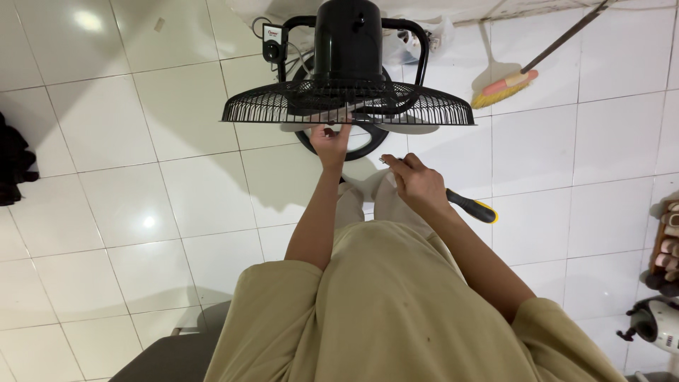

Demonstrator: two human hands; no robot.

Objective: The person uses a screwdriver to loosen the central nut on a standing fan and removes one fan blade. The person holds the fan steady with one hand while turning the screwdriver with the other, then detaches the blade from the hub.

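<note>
Under fan grille: left hand touching; right hand gripping screwdriver.

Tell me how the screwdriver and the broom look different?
The screwdriver has a black handle with a yellow end; the broom has yellow bristles under an orange band. The screwdriver is short and lies close beside the right hand; the broom has a long thin stick and leans far off by the wall. The left hand touches neither: it reaches the fan. Both tools have some yellow.
</note>
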